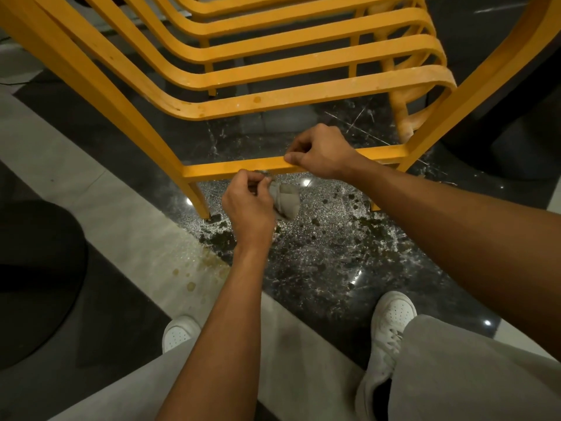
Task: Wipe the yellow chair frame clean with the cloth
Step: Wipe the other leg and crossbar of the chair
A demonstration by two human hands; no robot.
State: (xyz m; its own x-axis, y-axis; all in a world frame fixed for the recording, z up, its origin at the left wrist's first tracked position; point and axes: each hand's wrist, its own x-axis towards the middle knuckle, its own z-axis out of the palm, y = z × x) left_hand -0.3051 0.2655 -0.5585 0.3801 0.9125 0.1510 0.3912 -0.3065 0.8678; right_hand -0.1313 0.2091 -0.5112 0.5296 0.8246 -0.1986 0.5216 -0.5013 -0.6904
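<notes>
Fingers [256, 178] of the left hand [249, 205] curl round a bunched cloth [287, 202] just under the bottom rail [230, 169] of the chair [100, 83]. The right hand [323, 153] grips that rail, fingers wrapped over it.

A: The frame [303, 97]: wood or metal?
B: Looks like bent wood under thick yellow paint, matt, with pale speckles and a few darker spots on the slats.
A: And the cloth [287, 199]?
B: Soft grey-beige fabric, matt, crumpled into folds.
A: The floor [334, 268] shines.
B: Dark polished stone with white veins, glossy, with bright glints, though dull splashes and grit speckle it. The pale strip [136, 232] beside it is plainer stone with a weaker sheen and brownish stains.
A: Clothing?
B: Trousers [470, 375] of plain grey cloth, matt; shoes [391, 317] white, smooth like leather, with punched holes over the toes
</notes>
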